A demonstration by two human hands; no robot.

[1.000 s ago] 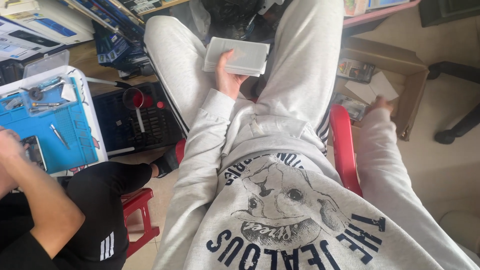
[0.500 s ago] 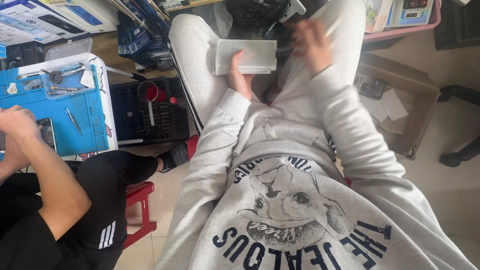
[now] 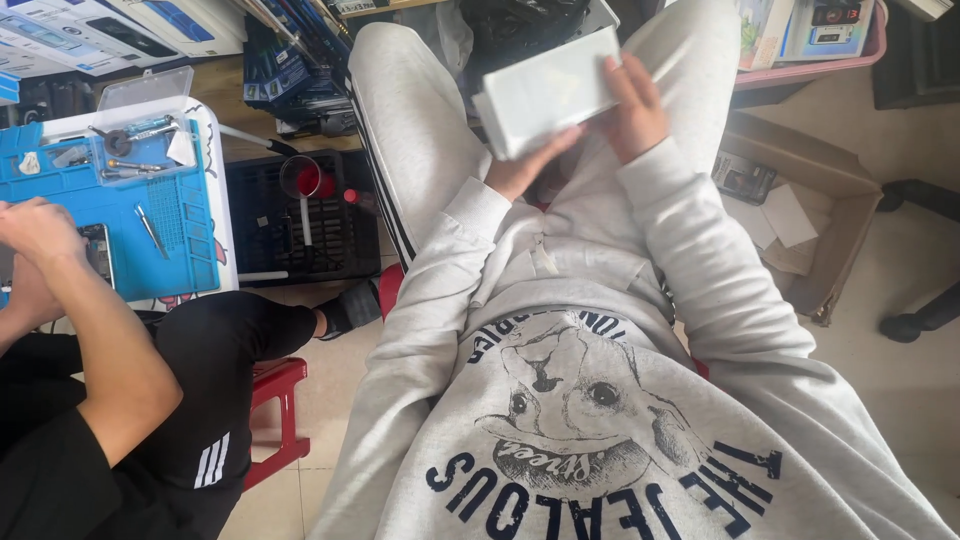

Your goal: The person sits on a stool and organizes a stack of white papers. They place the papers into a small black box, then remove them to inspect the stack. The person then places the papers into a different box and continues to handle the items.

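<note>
I am seated in grey clothes, looking down at my lap. Both hands hold a flat white box [image 3: 545, 95] above my thighs, tilted up toward me. My left hand [image 3: 525, 170] grips its lower edge from underneath. My right hand [image 3: 632, 110] clasps its right end, fingers spread over the side.
A person in black sits at my left, hands [image 3: 35, 245] on a blue work mat [image 3: 150, 235] with small tools. A black crate [image 3: 300, 225] with a red cup stands on the floor. An open cardboard box [image 3: 800, 220] lies at my right, near a red stool [image 3: 275, 400].
My right hand came from the cardboard box at the right across to the white box and took hold of its end. The box has been lifted and tilted.
</note>
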